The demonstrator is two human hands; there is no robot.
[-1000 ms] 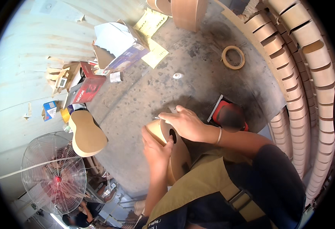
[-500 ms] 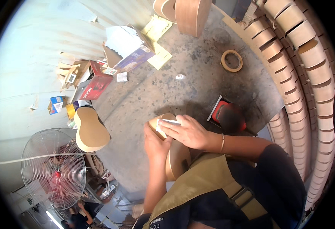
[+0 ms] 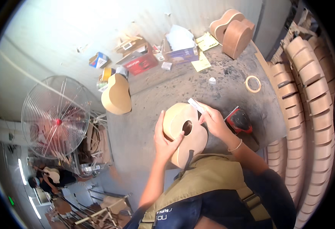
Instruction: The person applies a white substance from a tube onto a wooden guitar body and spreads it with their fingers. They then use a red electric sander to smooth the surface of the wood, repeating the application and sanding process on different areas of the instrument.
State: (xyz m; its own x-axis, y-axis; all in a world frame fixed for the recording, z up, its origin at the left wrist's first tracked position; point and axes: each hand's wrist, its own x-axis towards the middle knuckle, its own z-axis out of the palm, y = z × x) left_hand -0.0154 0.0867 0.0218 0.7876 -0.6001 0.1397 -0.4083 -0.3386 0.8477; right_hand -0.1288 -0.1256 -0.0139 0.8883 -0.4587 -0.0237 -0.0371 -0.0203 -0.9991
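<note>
A small pale wooden guitar body (image 3: 196, 143) with a round sound hole lies face-up against my apron, over the near edge of the workbench. My left hand (image 3: 165, 142) grips its left side, thumb lying across the top near the hole and fingers along the side. In my right hand (image 3: 214, 121) is a flat white block (image 3: 195, 105), pinched between thumb and fingers at the body's far right rim. Whether the block touches the rim I cannot tell. A dark strip (image 3: 189, 157) sticks out at the body's near end.
On the grey workbench (image 3: 148, 103), a red-and-black power sander (image 3: 240, 121) sits to the right, below a tape roll (image 3: 253, 84). Boxes (image 3: 141, 63) and brown guitar bodies (image 3: 237, 38) stand at the back. Another pale body (image 3: 116, 94) and a fan (image 3: 56, 118) are left; curved wood stacks (image 3: 314, 91) line the right.
The guitar body has turned from tilted on its side to top upward, showing its sound hole. My right hand with the block has moved to the far right rim. The view has shifted.
</note>
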